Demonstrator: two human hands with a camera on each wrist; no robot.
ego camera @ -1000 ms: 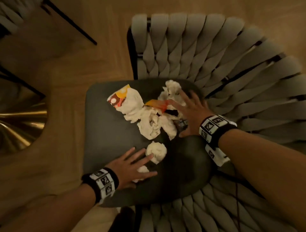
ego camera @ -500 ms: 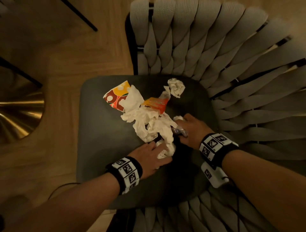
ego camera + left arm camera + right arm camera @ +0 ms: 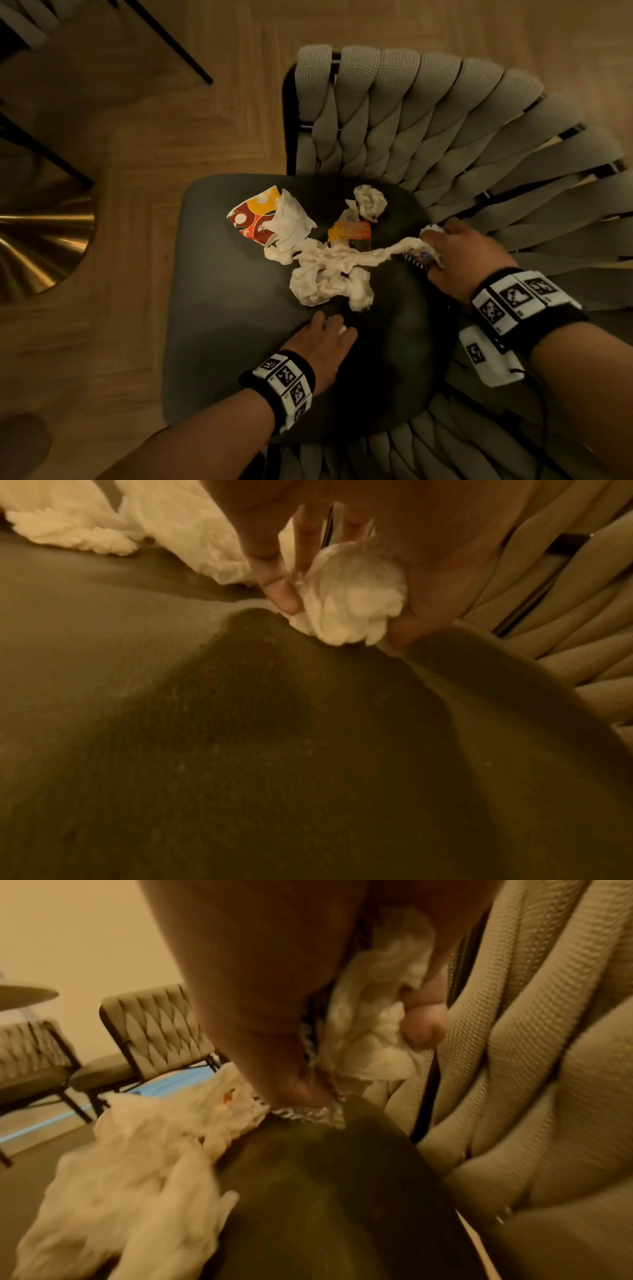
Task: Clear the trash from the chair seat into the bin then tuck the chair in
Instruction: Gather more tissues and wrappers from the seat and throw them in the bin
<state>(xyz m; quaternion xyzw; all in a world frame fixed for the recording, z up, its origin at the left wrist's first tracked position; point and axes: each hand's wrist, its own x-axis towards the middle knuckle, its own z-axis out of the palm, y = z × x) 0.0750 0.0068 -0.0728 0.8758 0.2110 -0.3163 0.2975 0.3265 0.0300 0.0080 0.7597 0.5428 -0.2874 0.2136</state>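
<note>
Head view: both hands grip tissue wads [image 3: 329,270], left hand [image 3: 322,346] nearer, right hand [image 3: 469,253] beside backrest.

Matt dark cloth seat [image 3: 219,308]; knitted grey woven backrest [image 3: 428,120]; soft crumpled white tissue [image 3: 325,274]; crinkly shiny foil [image 3: 308,1112] under right hand [image 3: 466,253].

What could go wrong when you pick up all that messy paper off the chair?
The right hand grips one end of a long tissue that trails across the seat; lifting might tear it or drag the paper cup off. The crumpled ball lies apart and could be missed. The left hand's wad looks loosely pinched.
</note>
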